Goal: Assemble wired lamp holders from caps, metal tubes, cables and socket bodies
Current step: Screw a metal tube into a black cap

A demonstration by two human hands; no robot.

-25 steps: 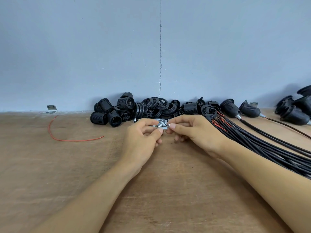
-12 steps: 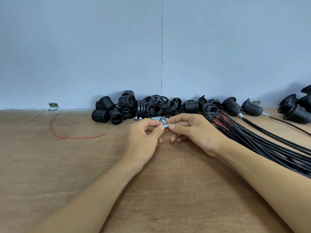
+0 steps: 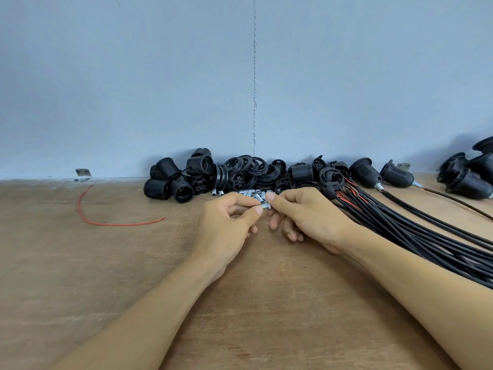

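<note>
Wood-grained light brown table (image 3: pixel 80 289). Plain pale blue-grey wall (image 3: pixel 133 76). Along the table's far edge, black ribbed socket bodies (image 3: pixel 170 172) and bright silver metal tubes (image 3: pixel 250 194). Toward the right edge, black cables (image 3: pixel 400 231) with red wire ends. Far left, one red loose wire (image 3: pixel 88 220).

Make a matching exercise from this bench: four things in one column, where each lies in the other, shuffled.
1 red wire
2 black cables
3 metal tube
4 socket bodies

A pinched between left hand and right hand
B heaped against the wall
C loose on the table, left
D bundled on the table, right

Pairs: 1-C, 2-D, 3-A, 4-B
</note>
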